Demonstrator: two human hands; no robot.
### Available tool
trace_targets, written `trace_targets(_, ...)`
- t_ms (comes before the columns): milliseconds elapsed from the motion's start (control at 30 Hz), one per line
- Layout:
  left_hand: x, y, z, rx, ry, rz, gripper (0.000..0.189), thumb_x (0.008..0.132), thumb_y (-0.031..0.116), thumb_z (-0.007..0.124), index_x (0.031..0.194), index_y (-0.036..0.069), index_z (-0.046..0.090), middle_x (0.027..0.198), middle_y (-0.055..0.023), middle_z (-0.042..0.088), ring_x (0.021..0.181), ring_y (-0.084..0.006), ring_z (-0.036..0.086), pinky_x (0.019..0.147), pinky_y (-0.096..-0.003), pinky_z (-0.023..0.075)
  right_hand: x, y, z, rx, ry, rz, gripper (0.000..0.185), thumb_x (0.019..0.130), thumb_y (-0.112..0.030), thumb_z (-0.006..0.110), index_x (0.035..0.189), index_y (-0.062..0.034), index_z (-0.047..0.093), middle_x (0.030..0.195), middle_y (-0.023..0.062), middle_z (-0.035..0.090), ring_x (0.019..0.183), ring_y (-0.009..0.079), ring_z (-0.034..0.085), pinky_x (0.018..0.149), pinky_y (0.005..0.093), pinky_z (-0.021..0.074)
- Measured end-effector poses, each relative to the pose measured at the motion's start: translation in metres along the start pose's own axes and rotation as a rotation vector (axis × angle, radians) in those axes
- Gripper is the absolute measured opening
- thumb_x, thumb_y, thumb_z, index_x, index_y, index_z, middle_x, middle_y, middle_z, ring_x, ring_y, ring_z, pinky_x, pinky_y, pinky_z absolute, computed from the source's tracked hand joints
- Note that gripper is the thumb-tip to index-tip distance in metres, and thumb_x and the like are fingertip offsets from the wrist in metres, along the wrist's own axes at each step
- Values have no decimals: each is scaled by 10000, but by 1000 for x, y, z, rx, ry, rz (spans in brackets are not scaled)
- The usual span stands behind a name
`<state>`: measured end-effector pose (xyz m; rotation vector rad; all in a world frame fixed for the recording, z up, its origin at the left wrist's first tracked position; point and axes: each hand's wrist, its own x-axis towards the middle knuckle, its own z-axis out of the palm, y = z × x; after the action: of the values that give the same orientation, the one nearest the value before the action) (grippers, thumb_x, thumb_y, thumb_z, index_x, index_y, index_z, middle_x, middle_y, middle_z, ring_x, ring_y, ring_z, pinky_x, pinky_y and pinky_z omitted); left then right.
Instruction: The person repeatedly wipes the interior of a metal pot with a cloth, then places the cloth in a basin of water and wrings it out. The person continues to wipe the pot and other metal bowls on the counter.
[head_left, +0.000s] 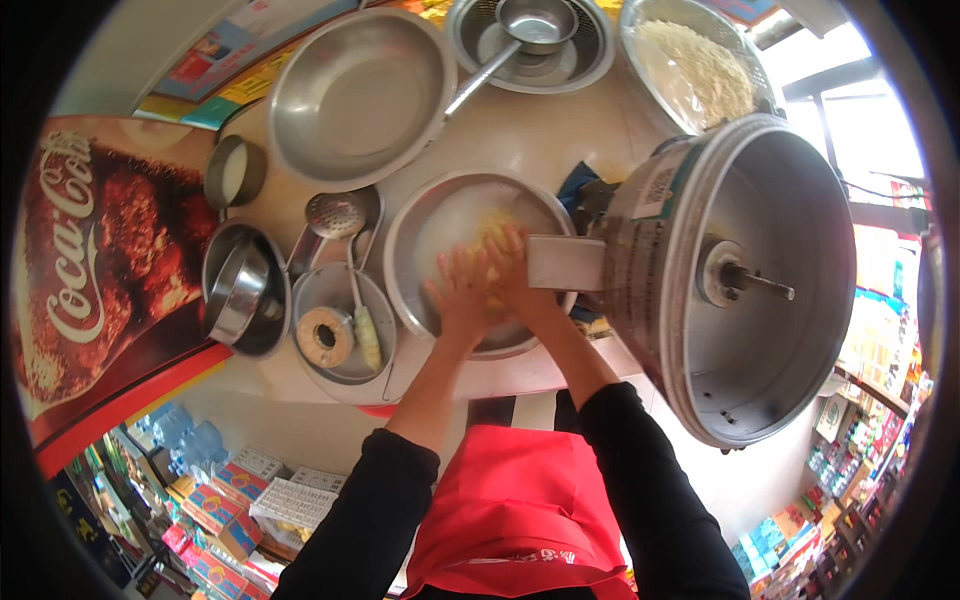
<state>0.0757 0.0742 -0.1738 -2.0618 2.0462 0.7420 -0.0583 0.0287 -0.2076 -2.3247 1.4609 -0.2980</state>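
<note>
Inside a wide stainless-steel basin both of my hands reach down, slightly blurred. My left hand lies palm down with its fingers spread. Close beside it, my right hand leans inward with its fingers apart. Yellowish, crumbly or doughy matter shows beyond and between them; my hands touch it and cover part of it. The rectangular metal spout of a large steel drum machine juts over the basin's right rim, near my right wrist. Inside the drum, a metal shaft sticks out.
Left of the basin, a steel pot holds a tape roll and a skimmer. Nested bowls stand farther left. Behind are an empty-looking basin, a ladle over a colander and a bagged bowl of pale flakes.
</note>
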Motion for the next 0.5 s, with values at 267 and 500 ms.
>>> trace_targets(267, 32, -56, 35, -185, 43, 416, 965, 690, 244, 810, 1478, 109, 269, 1487, -185, 334, 1338, -392, 342, 1096, -526, 295, -4, -25, -5, 300, 15, 188, 547, 868, -230, 565, 1381, -90, 434, 1470, 177, 281, 1300, 333, 358, 1054, 428, 308)
trace_targets(500, 14, -67, 14, -1932, -202, -495, 565, 942, 419, 535, 1371, 61, 453, 1301, -101, 535, 1180, -242, 522, 1022, -344, 401, -13, -78, -32, 768, 72, 336, 515, 874, -235, 570, 1353, -92, 450, 1419, 162, 309, 1251, 314, 376, 1011, 411, 318)
